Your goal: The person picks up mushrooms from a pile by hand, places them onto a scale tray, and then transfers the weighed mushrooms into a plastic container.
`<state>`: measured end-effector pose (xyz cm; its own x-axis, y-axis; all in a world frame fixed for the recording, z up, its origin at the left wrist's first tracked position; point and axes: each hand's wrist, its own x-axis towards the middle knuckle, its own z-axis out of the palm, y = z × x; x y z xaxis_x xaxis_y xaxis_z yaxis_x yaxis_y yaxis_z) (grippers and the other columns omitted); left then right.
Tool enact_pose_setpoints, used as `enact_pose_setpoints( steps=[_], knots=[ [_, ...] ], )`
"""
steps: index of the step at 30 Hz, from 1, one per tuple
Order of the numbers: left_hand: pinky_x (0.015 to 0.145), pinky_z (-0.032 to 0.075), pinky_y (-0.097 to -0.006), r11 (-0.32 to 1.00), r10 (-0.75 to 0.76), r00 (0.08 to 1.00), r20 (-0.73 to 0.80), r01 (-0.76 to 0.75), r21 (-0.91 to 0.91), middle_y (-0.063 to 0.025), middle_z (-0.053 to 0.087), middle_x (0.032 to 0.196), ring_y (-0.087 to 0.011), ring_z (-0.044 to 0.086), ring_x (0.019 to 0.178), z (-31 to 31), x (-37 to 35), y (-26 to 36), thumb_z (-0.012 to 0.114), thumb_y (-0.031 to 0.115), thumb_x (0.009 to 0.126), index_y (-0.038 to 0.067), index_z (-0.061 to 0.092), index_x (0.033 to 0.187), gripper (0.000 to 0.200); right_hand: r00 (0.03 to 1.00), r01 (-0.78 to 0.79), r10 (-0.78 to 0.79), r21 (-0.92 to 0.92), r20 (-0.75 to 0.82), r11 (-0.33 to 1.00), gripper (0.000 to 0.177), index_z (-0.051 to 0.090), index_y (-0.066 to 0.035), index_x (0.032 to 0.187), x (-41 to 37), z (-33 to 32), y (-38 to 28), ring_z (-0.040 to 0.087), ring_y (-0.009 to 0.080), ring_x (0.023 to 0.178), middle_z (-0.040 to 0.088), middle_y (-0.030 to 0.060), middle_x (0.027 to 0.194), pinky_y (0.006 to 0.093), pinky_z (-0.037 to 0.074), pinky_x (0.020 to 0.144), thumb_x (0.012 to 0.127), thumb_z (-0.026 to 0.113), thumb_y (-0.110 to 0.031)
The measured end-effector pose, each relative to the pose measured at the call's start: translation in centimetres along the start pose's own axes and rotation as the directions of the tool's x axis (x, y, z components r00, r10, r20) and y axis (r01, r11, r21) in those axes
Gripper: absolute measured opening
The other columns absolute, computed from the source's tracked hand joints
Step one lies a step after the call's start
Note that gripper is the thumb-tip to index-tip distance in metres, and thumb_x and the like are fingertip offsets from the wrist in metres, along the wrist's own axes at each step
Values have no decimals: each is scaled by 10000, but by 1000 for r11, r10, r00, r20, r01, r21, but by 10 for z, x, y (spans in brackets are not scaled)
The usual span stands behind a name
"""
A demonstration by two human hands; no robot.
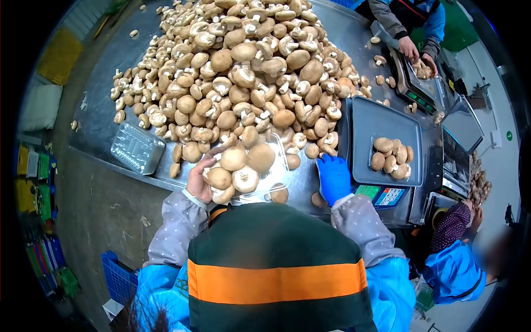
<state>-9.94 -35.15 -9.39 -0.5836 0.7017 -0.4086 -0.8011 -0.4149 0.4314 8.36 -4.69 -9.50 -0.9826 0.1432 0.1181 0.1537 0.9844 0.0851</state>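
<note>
My bare left hand (201, 178) grips the left side of a clear plastic tray (269, 181), its fingers curled at the rim. Several brown mushrooms (233, 159) lie in the tray, mostly on its left side; one shows its pale stem side. My right hand (334, 180), in a blue glove, is palm down between the tray and a scale (378, 195). Its fingers reach forward to the front edge of the mushroom pile (238, 94), with fingertips right at a mushroom (312, 150). Another mushroom sits low beside the glove.
An unfilled clear tray (137, 148) stands at the table's left edge. The scale's grey platform (360, 166) holds a packed tray of mushrooms (391, 158). Across the table, a person's hands (410, 51) handle mushrooms on another scale (414, 88). Another person in blue (454, 271) is at right.
</note>
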Motion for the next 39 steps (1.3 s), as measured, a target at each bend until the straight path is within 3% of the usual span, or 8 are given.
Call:
enact_pose_setpoints(
  steps=[9,14,16,20,26,31,34,39],
  knots=[
    [1005,453,-424,1000,28,999,-30,-28,0,-193,530,1246,-321,536,1165,-8,-8,13,473,107,875,16,442,1277,414,980,-32,37,-25,198,999,111,602,-47,866,3,37,-8,579,324,788,561,152,910,429,486,664,872,523,-126],
    [1000,460,-413,999,36,998,-49,-35,17,-188,538,1238,-310,551,1149,-4,-10,11,469,99,877,8,440,1279,413,996,-83,84,430,15,899,280,536,-37,943,13,-15,1,603,322,775,558,166,972,431,489,642,699,674,-37],
    [990,469,-414,1000,26,998,-55,-26,10,-189,542,1232,-307,560,1140,-5,-10,9,468,96,878,6,444,1275,408,961,-261,210,839,180,477,355,553,-44,1005,18,-66,-6,590,244,821,553,105,979,366,484,719,691,718,-55],
    [965,489,-413,999,-34,997,-63,35,2,-192,546,1223,-306,575,1123,3,-9,6,468,94,878,10,443,1276,407,999,15,44,999,-14,-31,421,587,-79,1067,17,-104,-31,541,218,1030,568,58,1002,343,423,926,689,771,-79],
    [985,481,-441,994,-108,994,-34,109,32,-201,516,1255,-335,562,1140,15,-9,1,465,77,860,13,439,1275,420,950,311,-198,795,-242,521,357,655,-125,1043,31,-90,-38,506,296,1137,590,78,1150,426,399,976,704,765,-106],
    [1000,465,-430,991,-119,993,-6,119,68,-192,515,1262,-325,537,1176,16,-11,-2,475,83,857,12,434,1282,433,999,52,-12,904,-52,425,444,599,-114,1151,17,-73,-56,463,296,1229,478,114,1323,421,372,1030,738,755,-165],
    [1011,453,-415,991,-101,995,17,99,94,-186,511,1270,-315,531,1183,18,-9,-2,484,96,849,6,443,1275,437,978,-125,150,985,143,-120,436,559,-83,1208,9,-71,-45,481,261,1211,494,99,1310,396,388,1023,799,696,-146],
    [992,470,-409,990,-92,996,9,90,107,-184,524,1248,-310,548,1161,11,-6,-1,483,106,855,1,450,1268,427,965,-247,260,502,46,829,380,537,-24,1228,-7,-9,-15,541,343,1146,514,222,1293,415,446,954,851,556,-73]
  ],
)
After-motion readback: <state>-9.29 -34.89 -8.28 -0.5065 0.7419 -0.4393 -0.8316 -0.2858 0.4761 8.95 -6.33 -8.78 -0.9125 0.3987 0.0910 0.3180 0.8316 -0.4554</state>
